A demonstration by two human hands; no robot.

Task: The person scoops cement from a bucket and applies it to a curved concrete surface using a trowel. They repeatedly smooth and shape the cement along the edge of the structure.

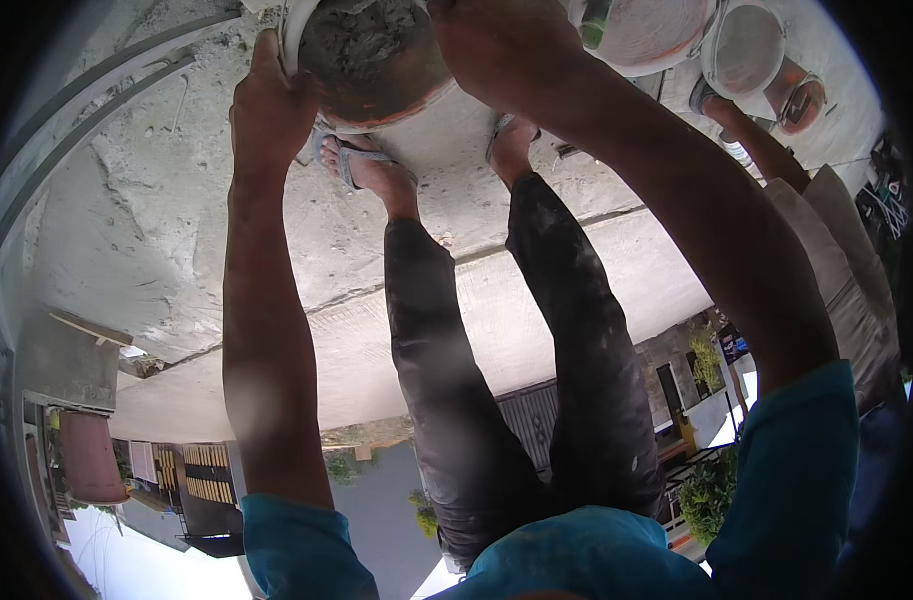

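At the top of the head view is a bucket (pixel 377 95) with a pale rim and orange-stained inner wall, tipped so that wet grey mortar (pixel 362 45) shows inside. My left hand (pixel 274 105) is closed at its left rim, with the thumb toward the inside. On the opposite side, my right hand (pixel 502 50) is curled at the rim; the picture's upper edge cuts off its fingers. My sandalled feet (pixel 372 170) stand on the concrete just below the bucket.
To the right are a second mortar-stained bucket (pixel 642 35) with a green thing in it and a white bucket (pixel 747 50). Another person's leg (pixel 762 140) and beige trousers (pixel 847 260) are close by my right arm. Long curved bars (pixel 97 100) run along the left.
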